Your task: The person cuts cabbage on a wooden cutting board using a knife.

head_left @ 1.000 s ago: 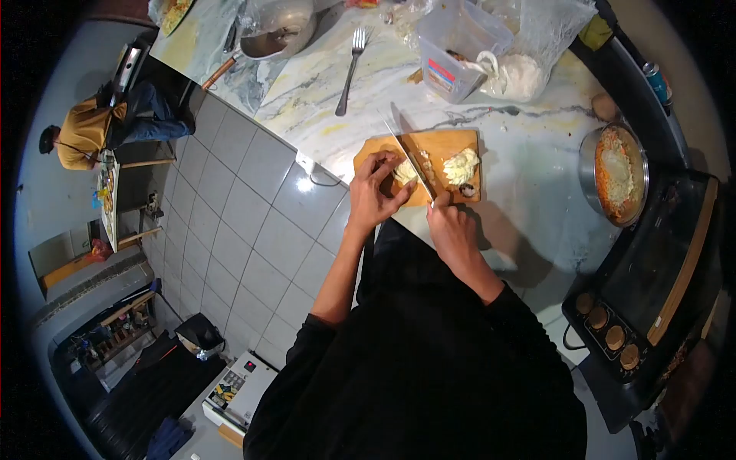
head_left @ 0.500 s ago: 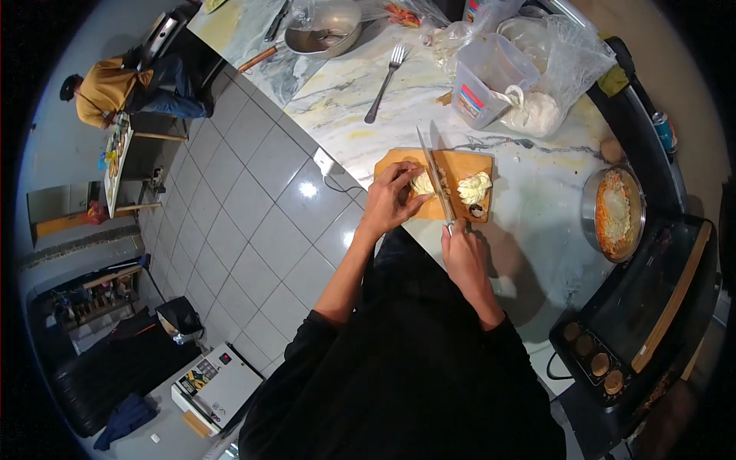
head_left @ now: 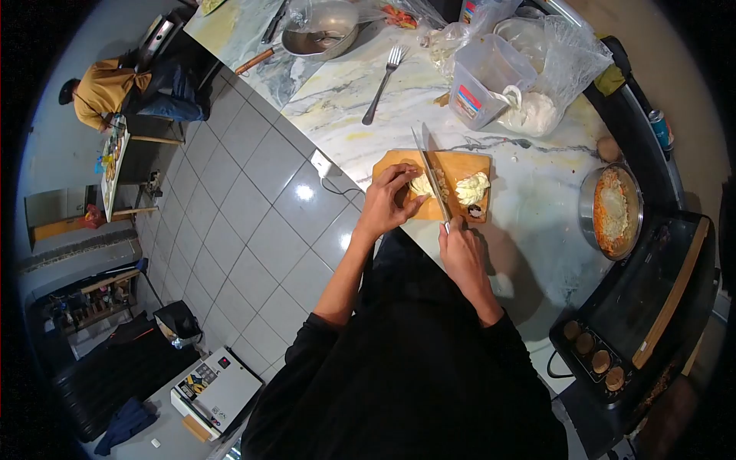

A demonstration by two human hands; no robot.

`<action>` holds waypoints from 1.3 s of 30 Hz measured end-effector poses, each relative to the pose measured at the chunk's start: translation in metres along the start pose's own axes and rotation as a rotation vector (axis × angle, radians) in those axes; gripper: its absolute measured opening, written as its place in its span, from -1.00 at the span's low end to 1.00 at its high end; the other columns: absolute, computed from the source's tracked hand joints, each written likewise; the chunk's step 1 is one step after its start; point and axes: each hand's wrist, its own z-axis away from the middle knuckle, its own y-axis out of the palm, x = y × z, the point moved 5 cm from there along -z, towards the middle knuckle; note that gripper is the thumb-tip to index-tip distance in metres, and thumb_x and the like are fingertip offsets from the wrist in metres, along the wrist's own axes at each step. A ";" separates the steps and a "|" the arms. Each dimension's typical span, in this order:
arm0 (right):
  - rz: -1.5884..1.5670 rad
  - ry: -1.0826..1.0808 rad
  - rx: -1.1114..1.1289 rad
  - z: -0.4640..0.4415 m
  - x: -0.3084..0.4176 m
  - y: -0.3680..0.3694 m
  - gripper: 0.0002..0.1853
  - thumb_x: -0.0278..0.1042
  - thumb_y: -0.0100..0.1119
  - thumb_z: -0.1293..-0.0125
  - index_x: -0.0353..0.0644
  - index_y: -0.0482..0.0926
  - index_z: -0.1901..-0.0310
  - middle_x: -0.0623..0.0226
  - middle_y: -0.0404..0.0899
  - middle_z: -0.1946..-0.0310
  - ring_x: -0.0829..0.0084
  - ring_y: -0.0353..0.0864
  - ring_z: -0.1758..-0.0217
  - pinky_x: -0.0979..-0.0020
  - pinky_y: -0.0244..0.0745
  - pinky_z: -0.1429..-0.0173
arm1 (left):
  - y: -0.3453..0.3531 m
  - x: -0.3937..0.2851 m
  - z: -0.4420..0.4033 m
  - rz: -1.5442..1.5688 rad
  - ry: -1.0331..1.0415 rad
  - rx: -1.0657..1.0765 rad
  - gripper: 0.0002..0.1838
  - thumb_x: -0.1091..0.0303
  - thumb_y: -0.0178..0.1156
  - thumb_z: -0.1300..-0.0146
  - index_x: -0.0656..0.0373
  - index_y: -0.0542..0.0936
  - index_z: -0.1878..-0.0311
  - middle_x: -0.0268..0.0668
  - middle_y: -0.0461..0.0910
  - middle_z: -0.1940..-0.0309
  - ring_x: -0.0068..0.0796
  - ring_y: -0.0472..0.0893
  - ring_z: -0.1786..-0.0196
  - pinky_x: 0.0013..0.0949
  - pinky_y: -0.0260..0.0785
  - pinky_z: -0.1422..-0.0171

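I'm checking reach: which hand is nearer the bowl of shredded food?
Right. The right hand, gripping the knife, is left of the bowl; the left hand is farther left, at the cutting board.

The left arm (head_left: 343,280) reaches forward, bare below a dark sleeve (head_left: 313,337), and the left hand (head_left: 383,205) arches palm-down with its fingers bent toward the right and the thumb set apart from them, a gap between. The right arm (head_left: 486,305) slants forward and inward, the right hand (head_left: 463,257) closed in a fist-like grip, knuckles up, just behind the left; its thumb seems to press along the inner side, though the view is too small to be sure.
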 end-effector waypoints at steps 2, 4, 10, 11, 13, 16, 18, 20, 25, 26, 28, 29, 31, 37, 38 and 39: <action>-0.020 -0.033 -0.006 -0.001 0.005 -0.003 -0.71 -0.24 -0.01 -0.49 -0.37 0.44 0.16 -0.11 0.60 0.56 -0.15 0.65 0.43 -0.05 0.52 0.32 | 0.000 0.000 0.000 0.007 -0.005 0.003 -0.49 0.28 0.48 -0.01 0.22 0.64 -0.06 -0.14 0.59 -0.06 -0.10 0.61 -0.10 -0.22 0.48 -0.17; -0.021 -0.040 -0.002 -0.004 0.008 -0.003 -0.71 -0.23 -0.01 -0.49 -0.36 0.41 0.17 -0.14 0.58 0.57 -0.18 0.63 0.43 -0.09 0.50 0.30 | 0.000 0.000 0.000 0.012 -0.009 0.006 -0.49 0.28 0.48 0.00 0.22 0.64 -0.06 -0.15 0.60 -0.06 -0.11 0.62 -0.09 -0.22 0.48 -0.16; 0.003 -0.069 -0.014 -0.009 0.011 -0.005 -0.72 -0.24 0.01 -0.48 -0.37 0.41 0.17 -0.13 0.57 0.58 -0.17 0.63 0.43 -0.09 0.50 0.31 | 0.002 0.002 0.000 0.026 -0.067 0.013 -0.50 0.31 0.50 0.02 0.21 0.67 -0.04 -0.15 0.62 -0.07 -0.14 0.63 -0.12 -0.22 0.49 -0.18; 0.017 -0.072 -0.006 -0.009 0.011 -0.007 -0.72 -0.25 0.02 -0.48 -0.37 0.41 0.17 -0.13 0.58 0.57 -0.16 0.63 0.43 -0.07 0.52 0.32 | 0.002 0.002 0.000 0.017 -0.068 0.009 -0.50 0.31 0.50 0.02 0.21 0.67 -0.04 -0.15 0.62 -0.07 -0.14 0.63 -0.12 -0.22 0.49 -0.18; 0.011 -0.060 0.008 -0.009 0.012 -0.009 -0.72 -0.25 0.03 -0.47 -0.37 0.42 0.16 -0.12 0.58 0.57 -0.14 0.64 0.42 -0.04 0.53 0.33 | 0.002 0.003 0.000 0.011 -0.071 0.013 -0.51 0.30 0.50 0.02 0.22 0.67 -0.03 -0.15 0.63 -0.06 -0.14 0.63 -0.12 -0.22 0.50 -0.19; 0.033 -0.060 0.019 -0.010 0.014 -0.012 -0.72 -0.25 0.04 -0.46 -0.37 0.43 0.16 -0.09 0.59 0.57 -0.11 0.66 0.42 0.01 0.56 0.34 | 0.002 0.003 -0.001 -0.006 -0.042 0.001 -0.51 0.30 0.50 0.03 0.20 0.67 -0.02 -0.15 0.62 -0.05 -0.13 0.64 -0.08 -0.23 0.52 -0.15; 0.058 -0.065 0.029 -0.010 0.016 -0.014 -0.72 -0.25 0.04 -0.46 -0.37 0.44 0.17 -0.08 0.60 0.57 -0.10 0.67 0.41 0.03 0.57 0.35 | 0.003 0.005 -0.001 0.030 -0.067 -0.007 -0.52 0.30 0.53 0.04 0.21 0.68 0.01 -0.15 0.64 -0.05 -0.14 0.64 -0.11 -0.21 0.51 -0.18; 0.104 -0.070 0.029 -0.010 0.019 -0.016 -0.72 -0.24 0.05 -0.46 -0.36 0.44 0.19 -0.06 0.61 0.57 -0.07 0.68 0.42 0.04 0.58 0.35 | 0.003 0.006 -0.001 0.028 -0.073 0.000 -0.52 0.30 0.54 0.04 0.20 0.68 0.01 -0.15 0.64 -0.04 -0.14 0.64 -0.11 -0.21 0.51 -0.18; 0.113 -0.041 0.068 -0.010 0.019 -0.018 -0.73 -0.24 0.05 -0.46 -0.35 0.43 0.22 -0.02 0.62 0.57 -0.04 0.69 0.43 0.07 0.59 0.35 | 0.003 0.007 -0.002 0.029 -0.076 0.010 -0.53 0.29 0.54 0.03 0.20 0.68 0.02 -0.17 0.64 -0.04 -0.13 0.64 -0.12 -0.22 0.51 -0.18; 0.105 -0.033 0.076 -0.010 0.019 -0.017 -0.73 -0.24 0.05 -0.46 -0.34 0.43 0.22 -0.01 0.62 0.57 -0.03 0.69 0.44 0.08 0.60 0.36 | 0.003 0.006 -0.002 0.031 -0.084 0.015 -0.53 0.29 0.54 0.03 0.20 0.68 0.02 -0.17 0.64 -0.04 -0.13 0.64 -0.12 -0.22 0.51 -0.18; 0.193 -0.073 0.025 -0.007 0.008 0.004 -0.72 -0.23 0.05 -0.46 -0.34 0.43 0.23 0.02 0.61 0.59 -0.02 0.69 0.45 0.09 0.60 0.37 | 0.002 0.006 -0.002 0.016 -0.103 0.026 -0.54 0.30 0.53 0.03 0.20 0.68 0.02 -0.17 0.64 -0.05 -0.13 0.63 -0.13 -0.21 0.50 -0.19; 0.283 -0.121 -0.039 -0.007 0.004 0.013 -0.72 -0.23 0.05 -0.46 -0.34 0.43 0.23 0.05 0.59 0.61 -0.01 0.68 0.47 0.10 0.60 0.37 | 0.002 0.007 -0.003 0.018 -0.105 0.028 -0.54 0.30 0.53 0.03 0.20 0.68 0.02 -0.17 0.64 -0.05 -0.13 0.63 -0.13 -0.21 0.50 -0.19; 0.285 -0.157 -0.074 -0.005 0.003 0.017 -0.72 -0.22 0.06 -0.46 -0.33 0.43 0.23 0.08 0.57 0.63 -0.01 0.67 0.48 0.10 0.60 0.38 | 0.002 0.006 -0.003 0.008 -0.100 0.026 -0.54 0.32 0.52 0.04 0.20 0.68 0.02 -0.16 0.63 -0.05 -0.12 0.63 -0.12 -0.20 0.49 -0.19; 0.154 -0.175 -0.086 -0.011 0.005 0.006 -0.72 -0.21 0.07 -0.46 -0.32 0.43 0.23 0.08 0.58 0.60 0.00 0.67 0.47 0.10 0.60 0.37 | 0.001 0.003 -0.004 0.001 -0.052 -0.005 -0.56 0.34 0.50 0.04 0.23 0.67 0.04 -0.18 0.63 -0.03 -0.13 0.64 -0.08 -0.24 0.51 -0.14; 0.210 -0.226 -0.138 -0.005 0.004 0.011 -0.71 -0.21 0.07 -0.46 -0.32 0.43 0.23 0.04 0.60 0.57 -0.01 0.68 0.45 0.08 0.60 0.36 | 0.002 0.003 0.003 0.004 -0.061 0.010 -0.56 0.34 0.50 0.04 0.23 0.67 0.04 -0.18 0.63 -0.03 -0.13 0.64 -0.08 -0.24 0.51 -0.14; 0.209 -0.217 -0.135 -0.004 0.004 0.012 -0.71 -0.21 0.07 -0.46 -0.32 0.43 0.23 0.04 0.60 0.57 -0.01 0.68 0.45 0.08 0.60 0.36 | 0.003 0.004 0.005 0.015 -0.085 0.024 -0.54 0.34 0.50 0.04 0.22 0.68 0.02 -0.15 0.64 -0.04 -0.12 0.63 -0.10 -0.22 0.50 -0.16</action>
